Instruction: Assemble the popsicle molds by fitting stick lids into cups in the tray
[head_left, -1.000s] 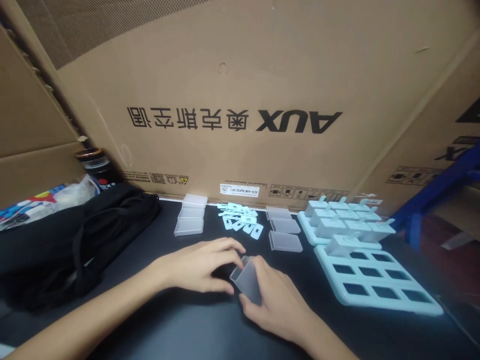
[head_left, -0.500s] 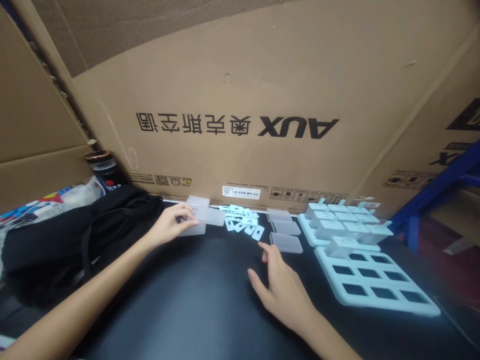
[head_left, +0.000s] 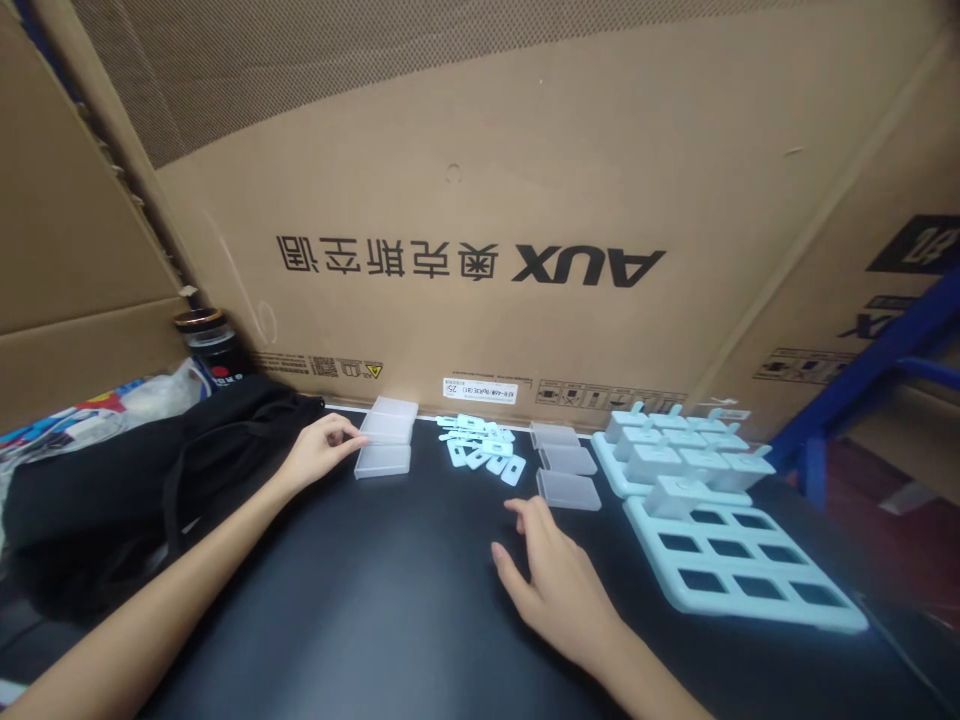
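My left hand [head_left: 322, 450] is closed, its fingertips pinching the left edge of a translucent plastic case [head_left: 384, 430] in the middle of a short row at the back left. Just in front of that row's middle lies another translucent case [head_left: 383, 461]. My right hand [head_left: 559, 570] hovers over the black table with thumb and fingers apart, holding nothing. Between the hands, farther back, is a loose pile of light blue popsicle sticks [head_left: 484, 448] with oblong holes. Three more translucent cases [head_left: 568, 490] lie right of the pile.
At right, a light blue popsicle mould frame [head_left: 671, 585] has open slots and one filled; behind it a second frame [head_left: 611, 470] holds several capped moulds. A large cardboard box [head_left: 465, 200] walls off the back. Black cloth [head_left: 150, 490] and a dark jar [head_left: 214, 350] are at left.
My left hand has moved slightly left and down, and the case it pinched, which jutted right toward the pile, now lies in line with the left row. My right hand stays nearly in place.
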